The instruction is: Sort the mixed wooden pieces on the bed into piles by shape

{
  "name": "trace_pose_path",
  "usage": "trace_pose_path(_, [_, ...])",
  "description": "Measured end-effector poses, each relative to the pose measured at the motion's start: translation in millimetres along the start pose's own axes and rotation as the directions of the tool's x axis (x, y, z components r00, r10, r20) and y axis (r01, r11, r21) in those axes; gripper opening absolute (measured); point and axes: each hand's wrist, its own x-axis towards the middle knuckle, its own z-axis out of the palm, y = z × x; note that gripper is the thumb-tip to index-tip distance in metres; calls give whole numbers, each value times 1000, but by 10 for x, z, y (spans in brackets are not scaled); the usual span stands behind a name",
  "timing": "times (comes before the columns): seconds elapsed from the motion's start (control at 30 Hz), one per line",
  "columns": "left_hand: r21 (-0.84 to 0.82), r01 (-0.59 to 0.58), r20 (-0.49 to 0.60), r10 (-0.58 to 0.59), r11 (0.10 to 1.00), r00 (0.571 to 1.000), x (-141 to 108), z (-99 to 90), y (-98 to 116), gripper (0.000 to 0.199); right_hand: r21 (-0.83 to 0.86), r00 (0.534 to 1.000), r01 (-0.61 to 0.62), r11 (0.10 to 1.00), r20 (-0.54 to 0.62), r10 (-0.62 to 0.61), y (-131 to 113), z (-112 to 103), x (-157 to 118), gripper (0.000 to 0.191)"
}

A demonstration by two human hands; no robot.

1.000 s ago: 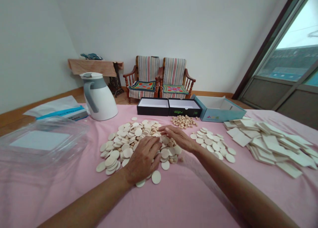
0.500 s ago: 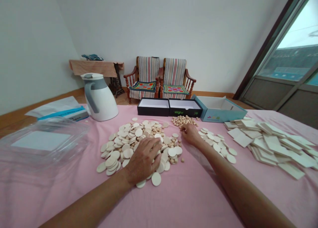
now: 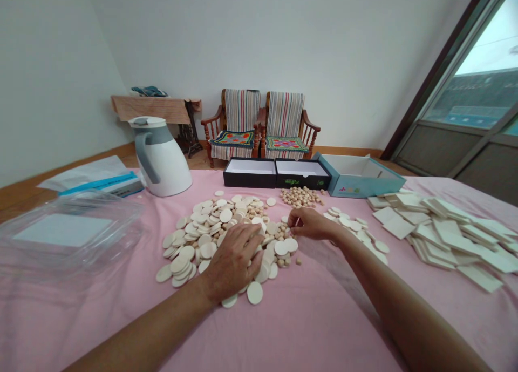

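Note:
A large mixed pile of pale round wooden discs (image 3: 208,218) and small wooden beads lies on the pink cloth. My left hand (image 3: 234,258) rests palm down on the near side of this pile, fingers a little apart. At the pile's right edge my right hand (image 3: 309,223) has its fingertips pinched together by the beads; what is between them, if anything, is too small to make out. Behind my right hand sits a heap of beads (image 3: 299,197). A smaller group of discs (image 3: 354,224) lies to its right, partly behind my forearm.
Square wooden tiles (image 3: 441,231) are heaped at the right. Two black boxes (image 3: 250,180) and a light blue box (image 3: 356,187) line the back. A white jug (image 3: 165,161), a clear plastic tray (image 3: 81,231) and a blue package (image 3: 105,186) occupy the left.
My right hand has moved from the bead heap back toward me and slightly left, to the right edge of the mixed pile. My left hand has stayed in place.

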Motion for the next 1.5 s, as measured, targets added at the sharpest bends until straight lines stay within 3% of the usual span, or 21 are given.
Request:
trace_pose_path(0.17, [0,-5,-21,5,1000,1000,12,-12,5,26,-40,1000,-27,999,-12,27,35,47,25,18])
trace_pose_path(0.27, [-4,-10,-20,10,1000,1000,11,-8,0,26,-103,987,-112,988,-125,98,117,6,38,17])
trace_pose_path(0.37, [-3,-9,-8,8,1000,1000,7,1,-6,26,-106,901,-232,967,-399,172,185,-56,53,14])
trace_pose_path(0.43, [-4,-3,-2,3,1000,1000,5,6,-9,27,-39,830,-227,973,-530,172,197,-90,61,17])
trace_pose_path(0.47, [-5,-2,0,2,1000,1000,3,7,-10,27,-7,820,-190,982,-552,155,190,-101,63,17])
trace_pose_path(0.53, [-7,-1,0,1,1000,1000,1,8,-12,27,33,861,-80,996,-501,86,150,-103,61,14])
trace_pose_path(0.63, [-6,0,-4,0,1000,1000,0,4,-10,28,68,951,84,994,-302,-60,48,-43,49,13])
trace_pose_path(0.77, [-2,5,-3,-5,1000,1000,4,-4,-4,27,-3,978,139,990,-156,-138,-71,112,48,18])
trace_pose_path(0.87, [3,1,-2,-1,1000,1000,7,-8,-1,27,-112,975,134,985,-162,-151,-108,196,58,24])
trace_pose_path(1.0, [8,2,5,-2,1000,1000,7,-9,-2,27,-140,974,133,981,-163,-156,-112,166,47,17])
trace_pose_path(1.13, [3,4,5,-4,1000,1000,1,-5,-3,26,-171,960,-71,983,-280,21,8,15,30,11])
trace_pose_path(1.2, [0,2,4,-2,1000,1000,-2,-1,-6,26,-175,923,-211,962,-359,137,128,-57,30,9])
trace_pose_path(1.27, [1,2,5,-2,1000,1000,-5,4,-9,26,-112,852,-305,946,-475,219,250,-108,38,8])
trace_pose_path(1.37, [4,3,11,-3,1000,1000,-4,12,-13,27,88,747,-232,969,-622,236,348,-137,58,20])
trace_pose_path(1.43, [4,1,10,-1,1000,1000,-1,13,-13,26,167,779,-113,980,-597,191,321,-125,67,19])
trace_pose_path(1.5, [3,2,9,-2,1000,1000,3,11,-11,26,159,879,-24,987,-466,97,230,-82,65,12])
